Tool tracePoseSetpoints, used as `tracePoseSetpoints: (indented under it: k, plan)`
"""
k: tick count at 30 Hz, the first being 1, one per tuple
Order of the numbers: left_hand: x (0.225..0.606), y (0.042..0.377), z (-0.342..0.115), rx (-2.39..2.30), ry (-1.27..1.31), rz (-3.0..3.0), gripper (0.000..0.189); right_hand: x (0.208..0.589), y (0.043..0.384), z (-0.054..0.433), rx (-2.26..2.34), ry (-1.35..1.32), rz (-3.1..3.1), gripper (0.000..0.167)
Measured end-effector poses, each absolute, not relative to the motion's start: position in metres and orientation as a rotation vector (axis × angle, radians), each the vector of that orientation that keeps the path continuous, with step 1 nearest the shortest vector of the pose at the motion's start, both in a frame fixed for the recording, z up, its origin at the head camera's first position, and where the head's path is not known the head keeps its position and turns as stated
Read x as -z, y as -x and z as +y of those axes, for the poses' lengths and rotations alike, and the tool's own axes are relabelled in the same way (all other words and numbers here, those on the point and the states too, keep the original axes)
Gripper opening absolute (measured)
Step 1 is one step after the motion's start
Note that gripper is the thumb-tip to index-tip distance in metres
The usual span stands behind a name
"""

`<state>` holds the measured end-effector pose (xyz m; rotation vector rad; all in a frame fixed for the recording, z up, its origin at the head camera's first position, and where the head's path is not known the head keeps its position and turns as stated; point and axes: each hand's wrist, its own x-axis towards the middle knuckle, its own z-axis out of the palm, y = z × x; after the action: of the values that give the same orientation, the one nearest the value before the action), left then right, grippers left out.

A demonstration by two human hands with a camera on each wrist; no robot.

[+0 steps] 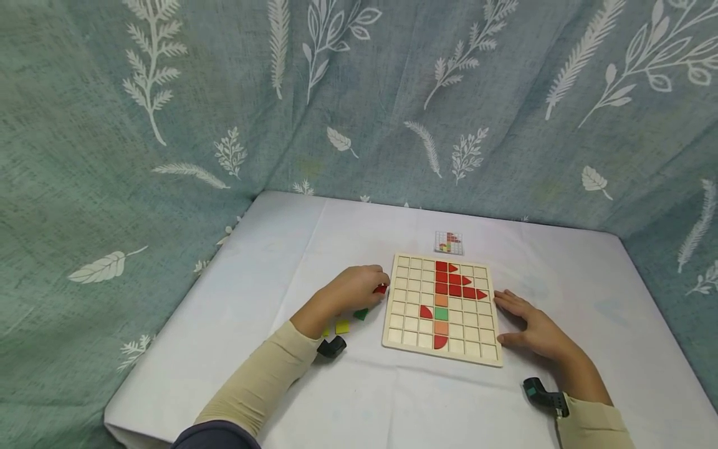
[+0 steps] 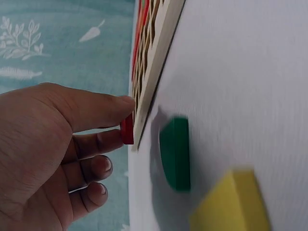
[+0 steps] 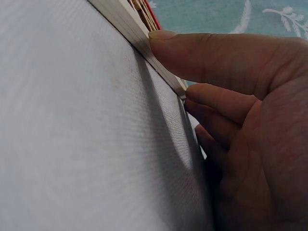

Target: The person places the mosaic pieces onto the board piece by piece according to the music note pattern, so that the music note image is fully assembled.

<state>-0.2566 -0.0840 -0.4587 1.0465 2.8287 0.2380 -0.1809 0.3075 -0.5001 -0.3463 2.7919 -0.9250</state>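
Between thumb and forefinger, my left hand [image 1: 350, 290] pinches a small red block [image 2: 127, 129] just off the left edge of the wooden grid board [image 1: 398, 345]. Red, orange and green pieces fill some of the board's squares, including a red quarter-round [image 1: 426, 312] and a green square [image 1: 441, 313]. My right hand [image 1: 533, 329] rests at the board's right side. In the right wrist view its thumb [image 3: 168, 48] touches the rim and its other fingers reach along the edge, holding no loose piece.
Under the left forearm lie a green curved-sided block [image 2: 175, 154] and yellow blocks [image 1: 342, 326]. A small pattern card [image 1: 449, 242] lies behind the board. White cloth [image 1: 348, 405] covers the table, and a leaf-print curtain [image 1: 359, 100] hangs behind it.
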Motion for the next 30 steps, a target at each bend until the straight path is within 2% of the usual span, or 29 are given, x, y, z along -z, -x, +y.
tracePoseSetpoints:
  k: [7, 21, 30]
  plan:
    - [0.459, 0.249, -0.064, -0.179, -1.178, 2.803, 0.011, 0.502, 0.181, 0.31, 0.943, 0.335, 2.789, 0.09]
    - [0.468, 0.241, -0.037, -0.178, -1.371, 2.753, 0.004, 0.5, 0.181, 0.312, 0.947, 0.401, 2.803, 0.086]
    - [0.469, 0.244, -0.03, -0.159, -1.351, 2.733, 0.016, 0.503, 0.183, 0.313, 0.931, 0.399, 2.815, 0.086]
